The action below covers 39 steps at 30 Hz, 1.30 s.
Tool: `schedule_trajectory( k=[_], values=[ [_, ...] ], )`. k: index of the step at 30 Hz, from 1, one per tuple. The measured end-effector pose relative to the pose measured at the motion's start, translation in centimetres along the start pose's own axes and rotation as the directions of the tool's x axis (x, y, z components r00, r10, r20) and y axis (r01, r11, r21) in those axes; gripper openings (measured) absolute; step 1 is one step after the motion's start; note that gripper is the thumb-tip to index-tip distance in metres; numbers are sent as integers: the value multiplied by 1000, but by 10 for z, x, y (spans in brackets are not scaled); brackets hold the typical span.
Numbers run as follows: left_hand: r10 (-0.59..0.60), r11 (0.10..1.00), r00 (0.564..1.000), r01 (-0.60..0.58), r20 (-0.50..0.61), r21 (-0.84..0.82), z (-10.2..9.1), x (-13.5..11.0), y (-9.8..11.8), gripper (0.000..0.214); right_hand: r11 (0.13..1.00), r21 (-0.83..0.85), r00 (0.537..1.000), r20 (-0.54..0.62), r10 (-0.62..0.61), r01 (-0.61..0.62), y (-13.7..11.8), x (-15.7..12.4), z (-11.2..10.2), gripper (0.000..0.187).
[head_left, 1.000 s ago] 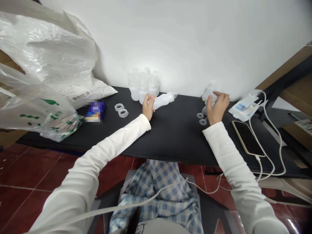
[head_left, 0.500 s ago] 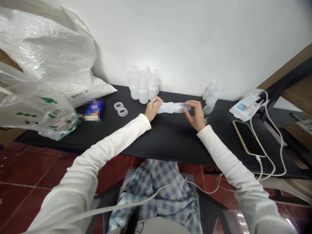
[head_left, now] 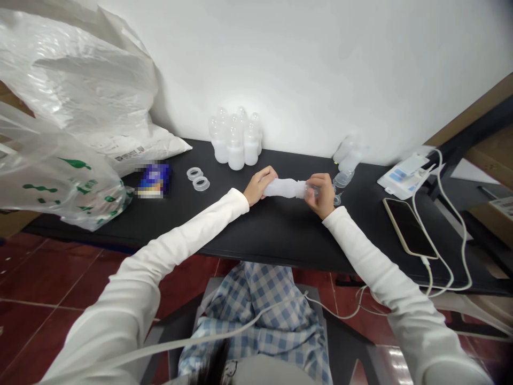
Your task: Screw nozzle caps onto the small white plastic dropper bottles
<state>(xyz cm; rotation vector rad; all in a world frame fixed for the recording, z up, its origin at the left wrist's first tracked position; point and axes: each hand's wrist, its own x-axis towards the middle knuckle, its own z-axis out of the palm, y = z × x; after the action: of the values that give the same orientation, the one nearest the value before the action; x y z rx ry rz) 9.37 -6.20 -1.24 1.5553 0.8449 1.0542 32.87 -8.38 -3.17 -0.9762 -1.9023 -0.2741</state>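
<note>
A translucent white bottle (head_left: 285,188) lies sideways between both hands, just above the black table (head_left: 280,230). My left hand (head_left: 259,185) is closed around its base end. My right hand (head_left: 319,193) is closed over the neck end, fingers wrapped on a clear cap there. Several upright white bottles (head_left: 235,140) stand grouped at the back by the wall. Two clear rings (head_left: 197,178) lie left of my left hand. Small clear caps (head_left: 340,182) and a few more bottles (head_left: 348,152) sit just right of my right hand.
Large plastic bags (head_left: 68,133) fill the table's left end, with a blue packet (head_left: 154,181) beside them. On the right lie a phone (head_left: 409,226), a white boxed item (head_left: 404,174) and trailing white cables (head_left: 457,246). A chair with checked cloth (head_left: 264,321) is below.
My right hand left the bottles at the right, came to the bottle's neck with a clear cap and closed over it. The bottle shifted a little right and toward me.
</note>
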Motion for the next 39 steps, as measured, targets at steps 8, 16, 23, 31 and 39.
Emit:
schedule_trajectory(
  k=[8, 16, 23, 31, 39],
  values=[
    [233, 947, 972, -224, -14, 228, -3, 1, 8, 38, 1000, -19, 971, -240, 2, -7, -7, 1, 16, 22],
    [504, 549, 840, -490, 200, 677, -6, 2, -5, 46, 916, 8, 912, -88, 401, -402, -18, 7, 12, 21],
    [529, 199, 755, -555, 389, 807, -12, 11, -8, 56, 773, -4, 771, 68, 633, -634, -22, 23, 2, 22],
    [466, 187, 803, -499, 371, 846, -12, 14, -12, 49, 890, -170, 874, 183, 451, -423, -28, 23, -8, 34],
    [398, 513, 917, -236, 14, 825, -18, 22, -27, 48, 949, -174, 948, 139, 288, -263, -22, 17, -16, 50]
  ],
)
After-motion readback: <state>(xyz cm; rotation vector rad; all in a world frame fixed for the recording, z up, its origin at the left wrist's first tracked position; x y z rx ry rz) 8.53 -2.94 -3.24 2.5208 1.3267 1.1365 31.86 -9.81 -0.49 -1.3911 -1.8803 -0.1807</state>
